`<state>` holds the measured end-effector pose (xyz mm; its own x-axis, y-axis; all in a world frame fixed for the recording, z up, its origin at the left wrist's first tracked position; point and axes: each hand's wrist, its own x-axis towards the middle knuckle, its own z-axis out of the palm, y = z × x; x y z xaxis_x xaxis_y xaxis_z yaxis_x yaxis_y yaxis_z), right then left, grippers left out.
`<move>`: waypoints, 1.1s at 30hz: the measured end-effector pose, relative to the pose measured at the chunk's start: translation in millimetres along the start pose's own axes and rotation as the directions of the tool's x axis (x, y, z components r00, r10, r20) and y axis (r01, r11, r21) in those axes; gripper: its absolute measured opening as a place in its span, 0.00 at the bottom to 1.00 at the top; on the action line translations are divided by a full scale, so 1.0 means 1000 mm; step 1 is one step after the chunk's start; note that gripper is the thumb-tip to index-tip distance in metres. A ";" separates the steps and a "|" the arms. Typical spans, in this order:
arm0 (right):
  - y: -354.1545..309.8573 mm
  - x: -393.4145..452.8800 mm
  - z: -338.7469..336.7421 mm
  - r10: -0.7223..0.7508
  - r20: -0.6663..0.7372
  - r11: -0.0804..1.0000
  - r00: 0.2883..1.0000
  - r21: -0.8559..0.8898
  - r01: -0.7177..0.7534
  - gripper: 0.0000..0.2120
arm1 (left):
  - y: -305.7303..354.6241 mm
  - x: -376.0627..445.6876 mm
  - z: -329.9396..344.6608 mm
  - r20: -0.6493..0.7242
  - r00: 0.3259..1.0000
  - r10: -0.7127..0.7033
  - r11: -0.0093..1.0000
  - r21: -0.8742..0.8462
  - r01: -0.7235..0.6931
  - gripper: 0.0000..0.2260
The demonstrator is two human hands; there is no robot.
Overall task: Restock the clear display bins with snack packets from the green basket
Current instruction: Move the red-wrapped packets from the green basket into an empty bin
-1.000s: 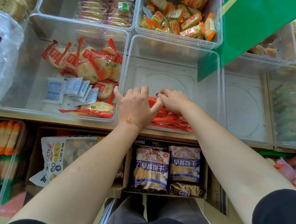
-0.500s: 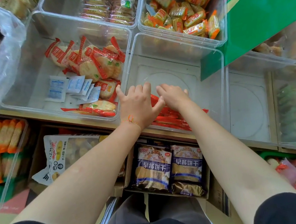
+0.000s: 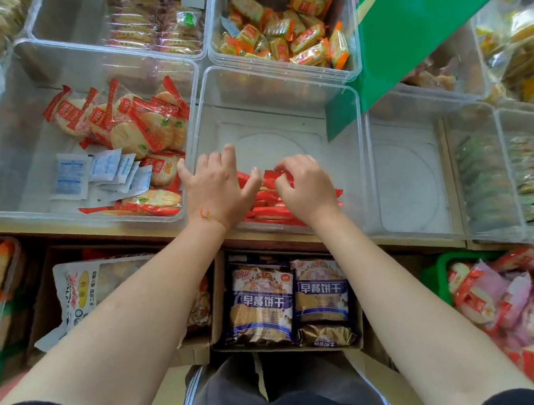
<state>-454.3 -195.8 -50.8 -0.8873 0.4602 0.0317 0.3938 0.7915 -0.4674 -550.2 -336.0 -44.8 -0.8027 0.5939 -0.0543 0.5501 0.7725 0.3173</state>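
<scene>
While our left hand (image 3: pixel 218 188) lies flat and open against the red packets (image 3: pixel 269 202) stacked at the near wall of the clear bin (image 3: pixel 268 80) and our right hand (image 3: pixel 304 186) pinches their top edges, uneven pressure could topple the row.

I see both hands inside the middle clear bin (image 3: pixel 344 128), at its near wall. My left hand (image 3: pixel 218 188) lies with straight fingers against the row of red packets (image 3: pixel 269 202), and my right hand (image 3: pixel 304 186) curls its fingers over the packets' top edges. The green basket (image 3: pixel 441 266), heaped with snack packets (image 3: pixel 533 301), sits at lower right.
</scene>
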 end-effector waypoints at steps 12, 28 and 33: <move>0.100 -0.183 -0.090 0.375 0.075 0.902 0.924 0.199 -0.382 0.09 | 0.187 -0.043 -0.016 0.117 0.975 0.188 0.897 -0.425 -0.122 0.09; 0.418 -0.360 -0.202 0.695 0.139 0.718 0.705 -0.085 -0.691 0.08 | 0.472 -0.178 0.147 0.648 0.727 0.228 0.954 -0.296 -0.035 0.09; 0.443 -0.376 -0.210 0.732 -0.041 0.624 0.680 -0.358 -0.694 0.33 | 0.484 -0.197 0.165 0.673 0.720 0.170 0.966 -0.259 0.014 0.07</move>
<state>104.6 66.3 -84.3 -0.3046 0.9091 -0.2842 0.9479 0.3185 0.0025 -87.8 -42.0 -36.5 -0.3289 0.7101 -0.6225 0.4608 0.6961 0.5506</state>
